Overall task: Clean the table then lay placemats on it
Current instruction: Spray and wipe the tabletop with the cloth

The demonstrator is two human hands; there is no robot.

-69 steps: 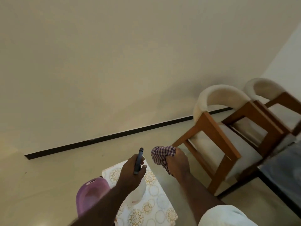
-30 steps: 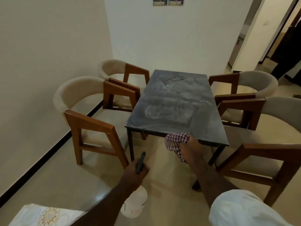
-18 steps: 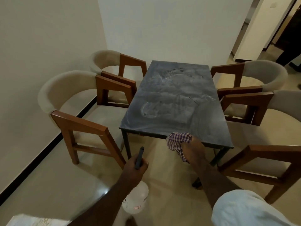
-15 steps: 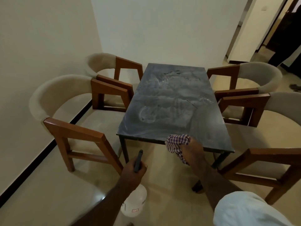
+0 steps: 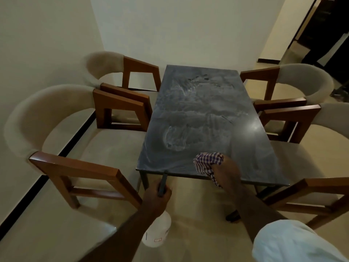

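Closer than a moment ago, the right hand (image 5: 226,173) now holds the bunched checked cloth (image 5: 206,162) over the table (image 5: 207,120) at its 6 o'clock edge. Cloth soft and light; a fistful suffices. Tabletop hard, smeared. Left hand (image 5: 156,197) grips the spray bottle (image 5: 157,233) at 7 o'clock, nozzle indistinct. No placemats in view.

Person wears a short sleeve (image 5: 294,242) on the R arm: pale whitish-blue fabric, plain, loose, w/ a soft rounded hem. R forearm (image 5: 251,208) is bare from hem to R hand (image 5: 226,173). L forearm (image 5: 132,227) is bare down to L hand (image 5: 156,197).
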